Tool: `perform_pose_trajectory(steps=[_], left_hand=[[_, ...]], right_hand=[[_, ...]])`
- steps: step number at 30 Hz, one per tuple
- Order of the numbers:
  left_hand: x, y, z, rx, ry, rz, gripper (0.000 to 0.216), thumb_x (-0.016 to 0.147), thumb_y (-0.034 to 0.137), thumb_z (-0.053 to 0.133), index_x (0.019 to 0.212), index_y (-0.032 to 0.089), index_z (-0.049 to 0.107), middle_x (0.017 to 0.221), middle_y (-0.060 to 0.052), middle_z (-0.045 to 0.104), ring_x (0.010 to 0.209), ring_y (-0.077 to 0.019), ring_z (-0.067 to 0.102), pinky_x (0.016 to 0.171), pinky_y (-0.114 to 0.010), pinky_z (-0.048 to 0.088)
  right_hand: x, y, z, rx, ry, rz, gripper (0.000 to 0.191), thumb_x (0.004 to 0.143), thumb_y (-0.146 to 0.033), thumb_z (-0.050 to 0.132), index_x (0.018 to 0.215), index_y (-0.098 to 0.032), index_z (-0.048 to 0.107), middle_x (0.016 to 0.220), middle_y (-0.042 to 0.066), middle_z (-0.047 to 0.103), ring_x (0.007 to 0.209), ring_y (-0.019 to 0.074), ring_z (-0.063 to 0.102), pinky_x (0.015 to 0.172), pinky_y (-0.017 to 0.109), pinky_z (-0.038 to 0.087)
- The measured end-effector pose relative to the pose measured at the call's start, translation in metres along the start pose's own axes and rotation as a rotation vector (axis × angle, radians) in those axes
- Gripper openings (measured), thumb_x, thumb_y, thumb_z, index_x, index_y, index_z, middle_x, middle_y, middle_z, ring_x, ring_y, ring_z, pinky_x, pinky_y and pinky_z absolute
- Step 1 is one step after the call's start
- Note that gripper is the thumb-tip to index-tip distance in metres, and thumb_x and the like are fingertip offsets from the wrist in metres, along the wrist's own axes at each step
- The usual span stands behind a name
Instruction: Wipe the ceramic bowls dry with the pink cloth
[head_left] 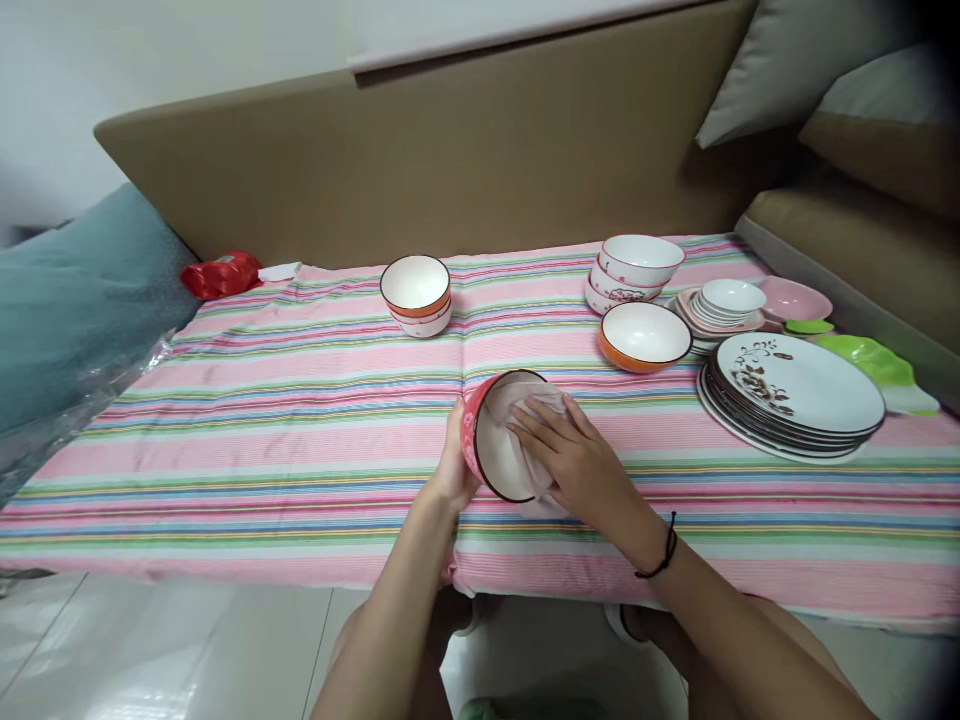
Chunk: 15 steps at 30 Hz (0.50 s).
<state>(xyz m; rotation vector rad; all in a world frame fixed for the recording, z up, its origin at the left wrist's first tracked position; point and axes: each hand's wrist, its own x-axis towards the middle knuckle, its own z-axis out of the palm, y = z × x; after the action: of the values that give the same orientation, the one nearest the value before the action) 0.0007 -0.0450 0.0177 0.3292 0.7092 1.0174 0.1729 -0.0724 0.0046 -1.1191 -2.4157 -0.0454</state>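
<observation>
A pinkish-red bowl (pixel 496 462) with a white inside and dark rim is tilted on its side, its mouth turned to the right. My left hand (pixel 453 462) grips its outer left wall from below. Inside the bowl, my right hand (pixel 571 452) presses a thin pale cloth (pixel 546 396) against the inner surface, fingers stretched over it; the thumb is partly hidden by cloth. Beyond the bowl stands a short stack of small bowls (pixel 416 285), the top one orange outside. To the right rests an orange bowl (pixel 646 338), white within, upright.
Behind the orange bowl are stacked white bowls (pixel 637 268). Small white dishes (pixel 731 298), a pink dish (pixel 796 300), a green leaf-shaped dish (pixel 874 365) and a plate stack (pixel 802 390) sit at right. Striped cloth (pixel 285 430) covers the seat; red fabric (pixel 223 277) lies far left.
</observation>
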Motion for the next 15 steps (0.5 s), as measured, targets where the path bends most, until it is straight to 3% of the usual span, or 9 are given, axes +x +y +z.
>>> perform_pose_trajectory(steps=[2, 4, 8, 12, 15], left_hand=[[0.001, 0.003, -0.004, 0.013, -0.022, -0.006, 0.058, 0.085, 0.059, 0.054, 0.122, 0.015, 0.065, 0.116, -0.010, 0.070, 0.112, -0.0288, 0.061, 0.105, -0.041, 0.041], [0.001, 0.006, -0.006, -0.011, -0.006, -0.013, 0.057, 0.086, 0.058, 0.053, 0.121, 0.016, 0.065, 0.115, -0.010, 0.071, 0.111, -0.0284, 0.062, 0.104, -0.040, 0.042], [0.002, 0.011, -0.006, -0.083, 0.030, -0.014, 0.061, 0.088, 0.062, 0.046, 0.122, 0.015, 0.064, 0.115, -0.011, 0.070, 0.107, -0.0279, 0.064, 0.098, -0.039, 0.048], [-0.002, 0.014, -0.004, -0.049, -0.032, -0.149, 0.074, 0.089, 0.069, 0.031, 0.128, 0.012, 0.058, 0.110, -0.017, 0.070, 0.102, -0.0306, 0.066, 0.087, -0.045, 0.054], [-0.004, 0.014, -0.006, -0.003, -0.128, -0.218, 0.074, 0.092, 0.066, 0.022, 0.133, 0.012, 0.053, 0.109, -0.019, 0.070, 0.100, -0.0307, 0.068, 0.083, -0.047, 0.055]], right_hand=[[-0.001, -0.002, 0.001, 0.002, 0.014, 0.005, 0.061, 0.075, -0.008, 0.054, 0.136, -0.013, 0.050, 0.146, 0.008, 0.046, 0.138, 0.0292, 0.038, 0.118, 0.056, 0.022], [-0.002, -0.004, 0.003, 0.063, 0.071, -0.046, 0.050, 0.080, -0.009, 0.050, 0.130, -0.013, 0.055, 0.137, 0.009, 0.056, 0.131, 0.0285, 0.047, 0.118, 0.056, 0.022], [-0.002, -0.008, 0.005, 0.329, 0.203, -0.148, 0.036, 0.085, -0.013, 0.048, 0.119, -0.016, 0.060, 0.114, 0.008, 0.069, 0.108, 0.0223, 0.062, 0.112, 0.049, 0.035], [0.002, -0.009, 0.000, 0.343, 0.295, -0.146, 0.029, 0.086, -0.016, 0.046, 0.112, -0.016, 0.060, 0.103, 0.011, 0.070, 0.095, 0.0246, 0.064, 0.098, 0.049, 0.046], [0.001, -0.005, -0.004, 0.419, 0.335, -0.085, 0.014, 0.088, -0.019, 0.047, 0.090, -0.018, 0.061, 0.082, 0.008, 0.066, 0.076, 0.0224, 0.061, 0.076, 0.041, 0.051]])
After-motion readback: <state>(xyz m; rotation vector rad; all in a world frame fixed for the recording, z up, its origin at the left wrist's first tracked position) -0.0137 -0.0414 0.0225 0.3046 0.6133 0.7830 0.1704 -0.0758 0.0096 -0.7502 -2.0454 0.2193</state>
